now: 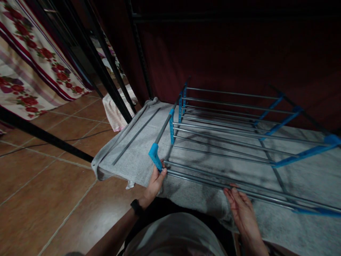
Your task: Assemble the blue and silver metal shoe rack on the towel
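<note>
A rack of grey metal tubes [213,127] with blue plastic connectors [172,126] lies on a table covered with a grey cloth. My left hand [156,179] is closed round the near left blue connector [154,154], where a tube end meets it. Farther right along the near side, my right hand [239,204] pinches a metal tube [197,180] between thumb and fingers. Several tubes run across the rack to blue connectors [290,156] on its right side. Part of the rack's right end is cut off by the picture edge.
A loose grey tube [136,136] lies on the grey cloth [119,174] at the left. Black metal posts [103,67] stand beyond the table, before a flowered curtain [39,57]. A dark red cloth [226,53] hangs behind. A cable [66,140] crosses the tiled floor.
</note>
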`<state>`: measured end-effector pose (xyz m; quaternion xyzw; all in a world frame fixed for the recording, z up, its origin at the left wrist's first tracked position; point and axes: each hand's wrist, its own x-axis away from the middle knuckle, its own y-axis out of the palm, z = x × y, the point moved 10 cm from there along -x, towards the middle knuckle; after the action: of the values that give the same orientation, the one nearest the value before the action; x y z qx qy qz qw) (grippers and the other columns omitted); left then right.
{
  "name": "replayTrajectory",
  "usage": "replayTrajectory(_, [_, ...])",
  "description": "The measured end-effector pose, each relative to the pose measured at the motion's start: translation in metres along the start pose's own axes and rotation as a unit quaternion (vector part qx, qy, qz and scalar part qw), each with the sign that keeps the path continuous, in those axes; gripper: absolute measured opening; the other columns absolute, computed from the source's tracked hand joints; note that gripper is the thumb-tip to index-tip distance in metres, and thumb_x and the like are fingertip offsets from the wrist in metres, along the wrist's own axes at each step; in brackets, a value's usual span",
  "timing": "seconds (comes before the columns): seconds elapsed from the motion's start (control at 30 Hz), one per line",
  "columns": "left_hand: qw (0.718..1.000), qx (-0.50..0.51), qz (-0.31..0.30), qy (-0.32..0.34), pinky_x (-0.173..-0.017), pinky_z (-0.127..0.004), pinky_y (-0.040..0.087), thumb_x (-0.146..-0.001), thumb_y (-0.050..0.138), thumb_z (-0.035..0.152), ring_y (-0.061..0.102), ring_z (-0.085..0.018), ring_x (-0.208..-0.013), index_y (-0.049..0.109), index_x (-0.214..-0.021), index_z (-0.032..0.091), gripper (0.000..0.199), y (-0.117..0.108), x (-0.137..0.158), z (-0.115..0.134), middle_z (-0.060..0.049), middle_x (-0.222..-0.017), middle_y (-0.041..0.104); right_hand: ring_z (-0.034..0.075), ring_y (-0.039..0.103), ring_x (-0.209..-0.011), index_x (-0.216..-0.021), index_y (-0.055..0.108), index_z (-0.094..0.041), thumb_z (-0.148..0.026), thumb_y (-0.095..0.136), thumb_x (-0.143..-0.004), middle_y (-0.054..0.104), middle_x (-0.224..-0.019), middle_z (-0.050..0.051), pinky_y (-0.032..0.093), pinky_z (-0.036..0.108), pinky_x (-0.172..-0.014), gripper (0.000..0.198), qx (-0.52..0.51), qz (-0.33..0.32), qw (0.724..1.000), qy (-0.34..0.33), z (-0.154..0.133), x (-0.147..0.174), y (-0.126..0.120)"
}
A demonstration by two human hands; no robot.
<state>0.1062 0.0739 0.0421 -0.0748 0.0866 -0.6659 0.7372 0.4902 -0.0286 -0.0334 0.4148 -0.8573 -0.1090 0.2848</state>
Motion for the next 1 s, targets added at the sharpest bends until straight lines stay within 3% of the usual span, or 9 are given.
replayTrajectory(0.2, [1.000, 0.009, -0.007, -0.001, -0.115, -0.043, 0.039, -0.093, 0.051, 0.044, 0.053, -0.023, -0.119, 0.049, -0.123, 0.024, 0.037, 0.004, -0.001, 0.001, -0.006, -0.116, 0.057, 0.013, 0.072, -0.085, -0.078, 0.071, -0.023, -0.036, 0.095, -0.055, 0.073, -0.090, -0.003, 0.061, 0.025, -0.088, 0.036, -0.012, 0.004, 1.000, 0.012, 0.004, -0.002, -0.004])
replayTrajectory(0.5, [0.999, 0.034, -0.010, 0.007, -0.113, -0.042, 0.038, -0.091, 0.056, 0.046, 0.052, -0.023, -0.118, 0.049, -0.122, 0.025, 0.038, 0.006, -0.002, 0.001, -0.006, -0.117, 0.056, 0.013, 0.072, -0.089, -0.079, 0.069, -0.022, -0.038, 0.094, -0.056, 0.072, -0.087, -0.004, 0.060, 0.024, -0.092, 0.038, -0.007, 0.009, 1.000, 0.014, 0.005, -0.002, -0.008])
replayTrajectory(1.0, [0.998, 0.042, 0.041, 0.032, -0.107, -0.041, 0.041, -0.090, 0.058, 0.054, 0.054, -0.022, -0.110, 0.054, -0.114, 0.025, 0.038, 0.006, -0.002, -0.017, -0.005, -0.108, 0.058, 0.013, 0.072, -0.083, -0.076, 0.070, -0.020, -0.038, 0.094, -0.056, 0.072, -0.084, -0.004, 0.060, 0.026, -0.090, 0.036, -0.002, 0.008, 1.000, -0.008, 0.003, -0.004, -0.005])
